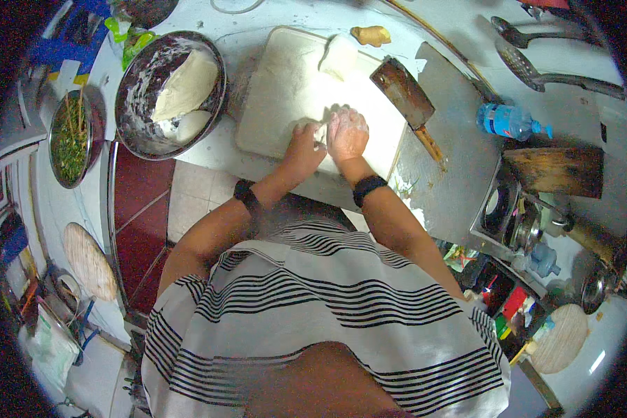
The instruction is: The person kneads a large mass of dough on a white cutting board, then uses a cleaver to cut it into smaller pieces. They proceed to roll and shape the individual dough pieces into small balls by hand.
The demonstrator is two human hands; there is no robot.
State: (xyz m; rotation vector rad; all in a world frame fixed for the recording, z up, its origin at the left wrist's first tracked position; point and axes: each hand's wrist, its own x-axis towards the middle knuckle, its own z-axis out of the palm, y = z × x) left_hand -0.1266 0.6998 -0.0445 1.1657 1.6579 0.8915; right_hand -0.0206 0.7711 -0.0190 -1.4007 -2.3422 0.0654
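Observation:
Both hands meet over a pale cutting board (pixel 271 104) dusted with flour. Between them a small piece of white dough (pixel 320 134) shows, mostly hidden by the fingers. My left hand (pixel 304 148) grips its left side. My right hand (pixel 349 134), whitened with flour, curls around its right side; its fingertips are hard to make out. Farther back on the board lies a larger lump of dough (pixel 339 56), very bright under the light. To the left, a metal bowl (pixel 129 112) holds a large mass of dough (pixel 188 86) and a smaller smooth piece (pixel 192 126).
A cleaver (pixel 403 93) lies along the board's right edge, its wooden handle towards me. Ginger root (pixel 371 36) sits behind the board. A blue-labelled plastic bottle (pixel 511 122) lies farther right. At far left stands a bowl of chopped greens (pixel 69 149) with chopsticks in it.

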